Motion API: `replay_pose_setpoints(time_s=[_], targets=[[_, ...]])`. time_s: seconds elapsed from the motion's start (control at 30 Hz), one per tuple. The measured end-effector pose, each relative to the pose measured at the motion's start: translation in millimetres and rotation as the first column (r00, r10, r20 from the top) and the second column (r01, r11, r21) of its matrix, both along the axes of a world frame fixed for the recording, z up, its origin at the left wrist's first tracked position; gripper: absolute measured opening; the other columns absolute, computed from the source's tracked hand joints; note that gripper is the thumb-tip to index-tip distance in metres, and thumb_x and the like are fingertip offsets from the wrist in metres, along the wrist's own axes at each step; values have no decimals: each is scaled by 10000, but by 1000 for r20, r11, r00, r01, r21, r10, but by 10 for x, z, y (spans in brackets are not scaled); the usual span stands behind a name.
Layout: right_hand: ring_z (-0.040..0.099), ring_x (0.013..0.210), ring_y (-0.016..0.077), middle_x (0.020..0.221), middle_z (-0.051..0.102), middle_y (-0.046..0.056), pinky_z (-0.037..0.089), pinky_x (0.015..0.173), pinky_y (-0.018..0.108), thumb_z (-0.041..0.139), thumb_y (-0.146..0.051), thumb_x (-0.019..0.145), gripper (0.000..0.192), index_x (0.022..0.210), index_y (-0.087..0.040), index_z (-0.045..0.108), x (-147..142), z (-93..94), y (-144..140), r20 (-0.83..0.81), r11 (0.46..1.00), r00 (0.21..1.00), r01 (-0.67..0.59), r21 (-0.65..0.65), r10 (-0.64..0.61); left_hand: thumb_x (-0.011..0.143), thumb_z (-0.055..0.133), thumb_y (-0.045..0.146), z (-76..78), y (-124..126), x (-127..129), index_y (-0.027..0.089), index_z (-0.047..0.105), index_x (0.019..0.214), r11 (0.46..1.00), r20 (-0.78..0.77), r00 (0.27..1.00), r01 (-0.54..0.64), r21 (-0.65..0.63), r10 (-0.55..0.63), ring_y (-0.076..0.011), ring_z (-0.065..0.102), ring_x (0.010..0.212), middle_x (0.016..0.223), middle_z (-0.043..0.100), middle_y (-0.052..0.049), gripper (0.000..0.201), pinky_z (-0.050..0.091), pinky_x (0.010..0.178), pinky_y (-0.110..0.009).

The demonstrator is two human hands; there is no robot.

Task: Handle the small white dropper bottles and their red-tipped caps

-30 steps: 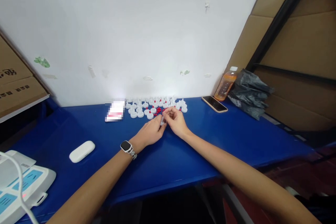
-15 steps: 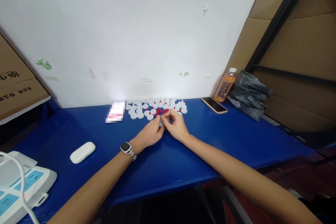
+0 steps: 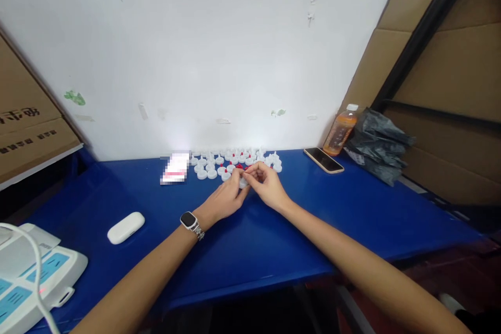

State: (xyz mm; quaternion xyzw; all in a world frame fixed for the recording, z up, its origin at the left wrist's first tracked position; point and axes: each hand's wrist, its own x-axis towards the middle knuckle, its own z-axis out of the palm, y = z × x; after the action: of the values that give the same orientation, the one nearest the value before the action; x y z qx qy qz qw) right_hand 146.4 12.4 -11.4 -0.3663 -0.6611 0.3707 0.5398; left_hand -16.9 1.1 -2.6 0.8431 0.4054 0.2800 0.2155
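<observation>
My left hand [image 3: 226, 199] is closed on a white nozzle cap [image 3: 243, 183], whose round base shows between the fingers. My right hand [image 3: 271, 189] meets it from the right, thumb and fingertips pinched together at the cap's top. Whatever sits in that pinch is hidden by the fingers. Just behind both hands lies a small pile of red tips [image 3: 239, 166], partly covered by them. Around the pile stand many white caps [image 3: 212, 173] with upright nozzles, several of which carry a red tip.
On the blue table [image 3: 219, 266] a phone [image 3: 324, 160], an orange drink bottle [image 3: 340, 130] and a dark plastic bag [image 3: 378, 143] lie to the right. Leftward are a white earphone case [image 3: 126, 227] and a power strip [image 3: 50, 276] with a cable. A white wall closes the back.
The camera view has shifted slightly, moving the scene a little to the right. Both hands stay together at the cap, and more of its white base now shows between them.
</observation>
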Motion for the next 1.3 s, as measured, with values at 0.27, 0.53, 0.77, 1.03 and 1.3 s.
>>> replay_pose_setpoints(time_s=[0.27, 0.53, 0.77, 1.03, 1.3], targets=[[554, 582, 119, 675, 606, -10, 452, 591, 268, 700, -459, 789, 288, 803, -191, 595, -73, 153, 151, -3, 984, 988, -154, -86, 154, 956, 471, 375, 74, 64, -189, 210, 432, 1105, 999, 10, 999, -38, 37, 37, -221, 650, 868, 967, 652, -61, 225, 479, 729, -329], [608, 660, 142, 723, 663, 19, 469, 638, 257, 602, -240, 770, 72, 798, -174, 615, -344, 425, 837, 338, 990, 935, 70, 123, -109, 921, 508, 308, 181, 361, -696, 194, 581, 889, 952, -26, 957, -285, 108, 290, -179, 612, 731, 818, 663, -35, 139, 437, 657, -290], [638, 830, 203, 862, 737, 67, 409, 819, 322, 578, -237, 795, 144, 828, -181, 707, -614, 470, 1196, 832, 974, 510, 60, 220, -219, 879, 542, 245, 147, 421, -910, 186, 622, 838, 920, -91, 918, -377, 104, 386, -192, 605, 749, 808, 655, -47, 108, 428, 654, -294], [637, 838, 213, 830, 744, 70, 324, 905, 373, 562, -199, 811, 167, 774, -177, 723, -633, 493, 1205, 920, 980, 356, -38, 193, -167, 867, 548, 209, 109, 461, -889, 184, 633, 829, 919, -89, 917, -377, 118, 388, -194, 609, 775, 834, 662, -55, 97, 445, 682, -296], [646, 835, 220, 802, 742, 52, 277, 930, 401, 647, -345, 797, 176, 800, -188, 725, -627, 513, 1190, 926, 978, 347, -90, 188, -146, 889, 523, 232, 130, 417, -850, 187, 624, 816, 931, -80, 930, -349, 108, 358, -197, 620, 771, 825, 673, -54, 133, 445, 669, -294]])
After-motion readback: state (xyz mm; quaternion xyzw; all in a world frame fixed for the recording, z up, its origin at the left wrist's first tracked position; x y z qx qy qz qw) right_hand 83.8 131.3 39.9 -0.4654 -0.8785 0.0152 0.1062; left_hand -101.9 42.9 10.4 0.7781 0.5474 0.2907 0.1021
